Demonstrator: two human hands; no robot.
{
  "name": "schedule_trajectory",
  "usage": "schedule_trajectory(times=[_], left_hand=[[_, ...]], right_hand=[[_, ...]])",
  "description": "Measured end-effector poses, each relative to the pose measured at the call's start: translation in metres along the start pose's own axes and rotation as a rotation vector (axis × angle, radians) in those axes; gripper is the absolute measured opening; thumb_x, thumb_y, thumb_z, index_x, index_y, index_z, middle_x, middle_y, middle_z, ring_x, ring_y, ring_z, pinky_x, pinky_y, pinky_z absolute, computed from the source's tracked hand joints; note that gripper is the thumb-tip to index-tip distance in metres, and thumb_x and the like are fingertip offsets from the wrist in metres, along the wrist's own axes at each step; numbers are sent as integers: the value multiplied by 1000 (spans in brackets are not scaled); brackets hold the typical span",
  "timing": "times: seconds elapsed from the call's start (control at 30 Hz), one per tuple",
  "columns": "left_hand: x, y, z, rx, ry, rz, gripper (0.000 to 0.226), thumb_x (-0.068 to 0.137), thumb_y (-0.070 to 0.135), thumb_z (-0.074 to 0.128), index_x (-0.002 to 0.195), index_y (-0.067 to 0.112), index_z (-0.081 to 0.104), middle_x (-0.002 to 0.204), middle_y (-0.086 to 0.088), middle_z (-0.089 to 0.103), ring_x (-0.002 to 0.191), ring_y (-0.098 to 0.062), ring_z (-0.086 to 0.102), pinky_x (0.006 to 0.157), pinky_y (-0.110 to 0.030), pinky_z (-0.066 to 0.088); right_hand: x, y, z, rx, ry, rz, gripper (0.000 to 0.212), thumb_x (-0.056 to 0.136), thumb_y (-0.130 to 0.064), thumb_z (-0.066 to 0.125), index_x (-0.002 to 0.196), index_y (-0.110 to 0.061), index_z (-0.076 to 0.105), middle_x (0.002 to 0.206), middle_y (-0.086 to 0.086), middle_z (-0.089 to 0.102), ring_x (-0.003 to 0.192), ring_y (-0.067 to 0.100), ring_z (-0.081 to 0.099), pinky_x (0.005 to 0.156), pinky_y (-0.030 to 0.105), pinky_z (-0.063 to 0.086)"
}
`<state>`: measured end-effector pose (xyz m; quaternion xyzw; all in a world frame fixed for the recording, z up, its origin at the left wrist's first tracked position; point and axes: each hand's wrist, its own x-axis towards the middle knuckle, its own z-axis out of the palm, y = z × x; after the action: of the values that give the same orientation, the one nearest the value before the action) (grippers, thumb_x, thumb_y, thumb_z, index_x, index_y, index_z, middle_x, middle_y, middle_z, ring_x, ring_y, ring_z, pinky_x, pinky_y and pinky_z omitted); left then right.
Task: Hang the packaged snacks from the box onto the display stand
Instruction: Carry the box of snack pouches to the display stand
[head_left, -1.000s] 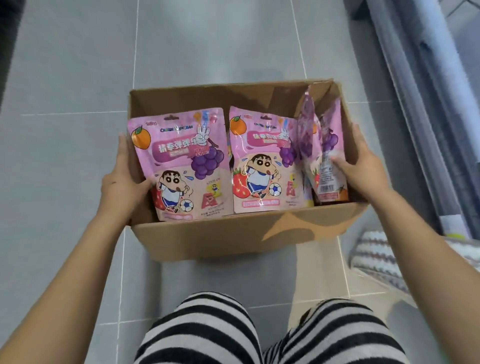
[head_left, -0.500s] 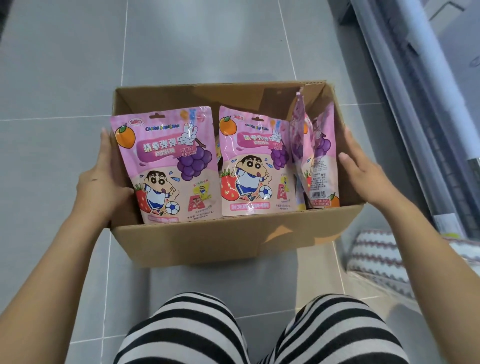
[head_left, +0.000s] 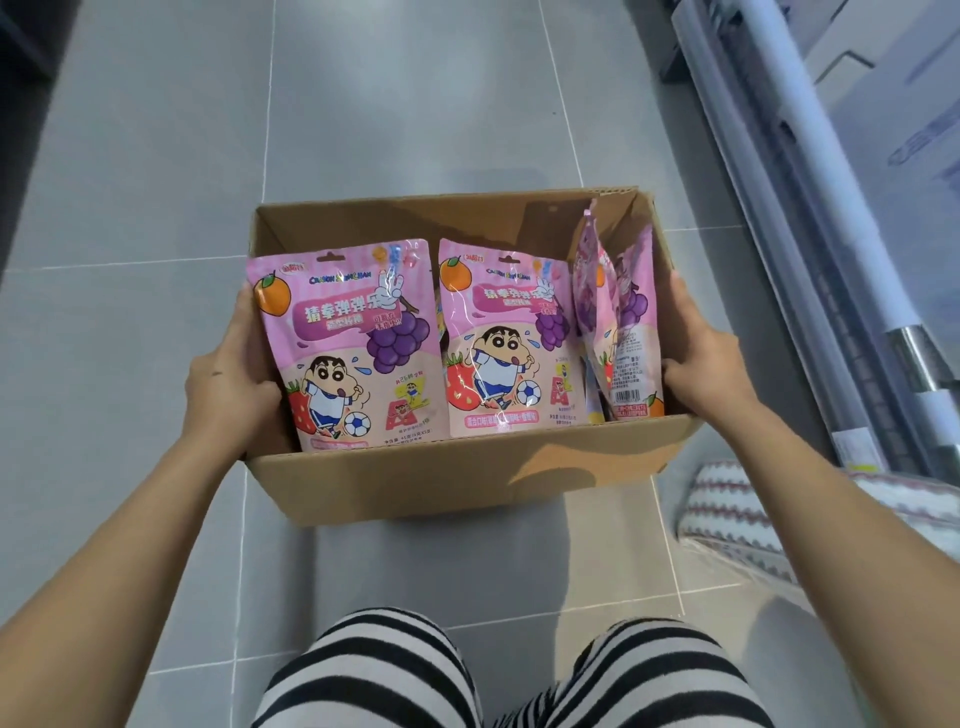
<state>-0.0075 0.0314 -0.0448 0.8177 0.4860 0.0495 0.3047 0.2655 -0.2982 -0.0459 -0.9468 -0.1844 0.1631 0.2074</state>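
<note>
Head view: a person looks down at an open cardboard box (head_left: 467, 478) over a grey tiled floor (head_left: 415, 104). Whether the box's base touches the floor cannot be told.

The left hand (head_left: 228, 379) clasps the box's left wall: the thumb hooks over the rim to the inside and the fingers lie along the outside. The right hand (head_left: 701, 364) clasps the right wall the same way, thumb inside and fingers stretched up the outer face. Neither hand touches a snack pack.

All the snacks are inside the box. 2 pink packs stand side by side facing the camera and lean against the near wall. The left pack (head_left: 353, 343) is just beside the left thumb, and the middle pack (head_left: 504, 338) touches its right edge. More packs seem to lie behind them, but their number is unclear. At the right end a small bunch of packs (head_left: 618, 322) stands edge-on and tilted, next to the right wall, with a barcode showing on the nearest one.

Striped trousers (head_left: 374, 670) fill the bottom of the picture. A zigzag-patterned cloth (head_left: 727, 514) lies on the floor to the right, near the box. A white and metal frame (head_left: 831, 208) runs along the right edge; whether it is the display stand cannot be told.
</note>
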Motion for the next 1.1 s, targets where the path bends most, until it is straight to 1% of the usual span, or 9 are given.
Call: schedule_trajectory(times=[0.13,0.3,0.43,0.63,0.73,0.8,0.9,1.0,1.1], left_hand=[[-32,37,-58,14,-46,-29,93,82,0,56,150,46,13,102,-29,63,98,-48,56,78,-38,42],[-82,104,-162,40,-115,-9,95,80,-1,54,149,48,11,100,-28,65,92,-47,58,75,-38,41],[-137,164,-247,37,-129,25,88,84,-2,53,151,41,14,104,-29,65,95,-49,58,83,-45,46],[-206,226,-338,73,-206,48,93,84,3,53,147,54,8,102,-29,64,94,-49,58,83,-45,47],[-230,255,-360,122,-242,91,93,83,0,52,148,51,9,110,-26,65,98,-47,58,79,-40,44],[-240,269,-368,139,-295,134,95,82,-3,51,149,50,10,112,-24,65,97,-45,59,73,-36,41],[-247,290,-373,120,-362,298,101,75,-7,48,146,55,11,126,-14,62,106,-42,59,80,-40,47],[-266,319,-375,24,-467,427,93,78,-14,44,151,38,19,140,-5,53,117,-31,54,84,-31,42],[-280,333,-372,72,-574,575,94,76,-5,44,150,44,15,135,-6,57,111,-33,58,83,-33,43]], right_hand=[[-42,-26,-60,17,-41,47,96,83,3,54,152,-43,5,102,25,64,93,39,60,83,38,48],[-116,-64,-162,9,-56,122,99,81,4,53,151,-44,3,60,5,47,66,28,49,70,40,49],[-182,-92,-250,15,-60,154,97,81,4,52,152,-41,3,54,7,41,53,27,44,49,31,31],[-281,-117,-362,-34,-26,228,96,82,4,53,152,-38,2,65,16,48,60,27,40,58,35,34],[-324,-118,-391,14,-18,300,96,82,4,52,152,-39,1,71,16,48,64,29,45,58,34,30],[-356,-115,-403,41,23,326,97,82,3,52,149,-40,-2,76,22,54,68,33,50,59,38,36],[-403,-105,-413,42,74,384,99,80,2,52,146,-42,-8,87,31,63,76,44,59,63,43,45],[-459,-103,-418,44,142,537,99,82,0,52,147,-43,-9,89,30,64,83,45,61,63,38,40],[-523,-110,-414,108,260,633,95,82,-1,51,152,-39,0,88,28,64,80,42,61,60,35,37]])
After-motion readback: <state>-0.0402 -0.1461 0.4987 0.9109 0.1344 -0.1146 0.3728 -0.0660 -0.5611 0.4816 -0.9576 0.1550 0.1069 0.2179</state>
